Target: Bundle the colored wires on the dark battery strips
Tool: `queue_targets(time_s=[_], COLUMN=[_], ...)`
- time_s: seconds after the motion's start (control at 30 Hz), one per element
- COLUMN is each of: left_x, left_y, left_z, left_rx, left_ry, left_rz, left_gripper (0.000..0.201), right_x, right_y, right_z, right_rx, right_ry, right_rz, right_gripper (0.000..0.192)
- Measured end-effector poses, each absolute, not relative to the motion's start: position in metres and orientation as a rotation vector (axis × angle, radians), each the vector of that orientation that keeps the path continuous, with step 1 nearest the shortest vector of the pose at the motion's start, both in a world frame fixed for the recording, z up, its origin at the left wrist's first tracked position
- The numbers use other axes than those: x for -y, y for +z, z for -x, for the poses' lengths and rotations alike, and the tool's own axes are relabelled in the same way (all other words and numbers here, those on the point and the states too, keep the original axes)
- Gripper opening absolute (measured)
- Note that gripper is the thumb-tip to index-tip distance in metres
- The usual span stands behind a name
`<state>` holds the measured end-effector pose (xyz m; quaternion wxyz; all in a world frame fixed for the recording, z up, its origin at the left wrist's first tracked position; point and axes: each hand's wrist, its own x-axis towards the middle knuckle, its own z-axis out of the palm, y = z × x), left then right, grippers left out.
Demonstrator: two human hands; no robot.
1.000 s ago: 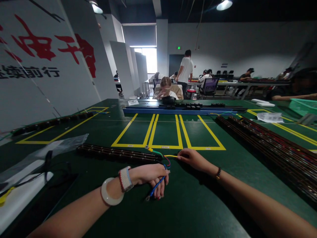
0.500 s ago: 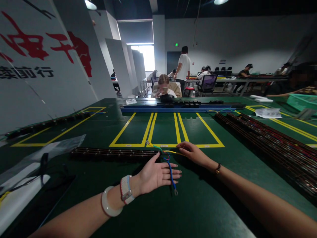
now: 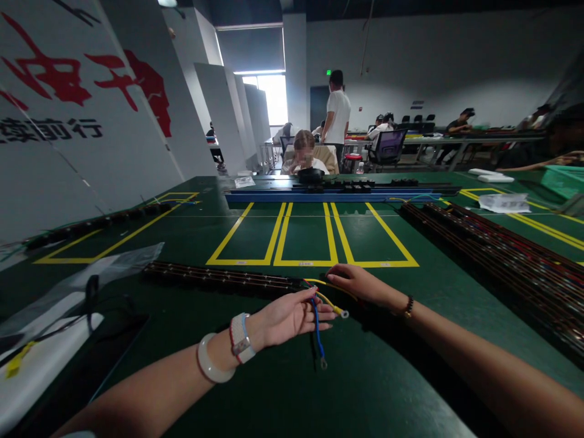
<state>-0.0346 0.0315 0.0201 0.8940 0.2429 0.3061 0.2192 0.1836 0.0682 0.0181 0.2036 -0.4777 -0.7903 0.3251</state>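
My left hand is palm up, fingers slightly bent, its thumb pressed against wires that lie across the fingers. A blue wire hangs over the fingers, ending in a ring terminal. A yellow-green wire points right with a ring terminal at its tip. These wires come from the right end of a long dark strip with copper-coloured bars. My right hand rests palm down on the table, fingers loosely bent and apart, beside a yellow wire that runs partly beneath it.
Yellow tape outlines mark the green table. At right lies a stack of similar strips; a blue rail crosses the far side. A plastic bag and a white object with cables are at left. A person sits opposite.
The yellow-green wire has swung from pointing up-left to pointing right. My left hand has turned and its thumb has moved over the wires. My right hand has barely moved.
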Motion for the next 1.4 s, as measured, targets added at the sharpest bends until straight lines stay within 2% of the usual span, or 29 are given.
queue_targets(time_s=[0.17,0.27,0.5,0.73,0.9,1.03,1.2,1.27,1.33,1.4], left_x=[-0.025,-0.020,-0.016,-0.004,0.012,0.011,0.002,-0.002,-0.004,-0.006], left_y=[0.022,0.024,0.026,0.029,0.034,0.027,0.014,0.009,0.006,0.005], left_z=[0.030,0.028,0.024,0.028,0.045,0.039,0.007,-0.006,-0.015,-0.021], left_rx=[-0.675,-0.714,-0.728,-0.772,-0.765,-0.760,-0.698,-0.677,-0.689,-0.724], left_ry=[0.524,0.579,0.581,0.673,0.637,0.660,0.683,0.731,0.782,0.807], left_rz=[-0.586,-0.621,-0.678,-0.702,-0.786,-0.708,-0.649,-0.626,-0.601,-0.572], left_gripper=[0.024,0.021,0.019,0.017,0.027,0.020,0.026,0.023,0.021,0.021], right_x=[-0.063,-0.052,-0.027,-0.033,-0.043,-0.039,-0.020,-0.014,-0.011,-0.012], right_y=[0.031,0.040,0.041,0.025,0.024,0.028,0.038,0.040,0.041,0.039], right_z=[-0.186,-0.180,-0.168,-0.173,-0.182,-0.178,-0.164,-0.159,-0.156,-0.155], right_rx=[2.335,2.399,2.410,2.014,1.996,2.163,2.497,2.546,2.592,2.641], right_ry=[1.018,1.112,1.153,1.756,1.729,1.475,0.483,0.201,0.117,0.194], right_rz=[1.506,1.488,1.477,1.356,1.365,1.461,1.609,1.614,1.571,1.485], right_gripper=[0.051,0.055,0.046,0.030,0.035,0.033,0.023,0.021,0.022,0.023])
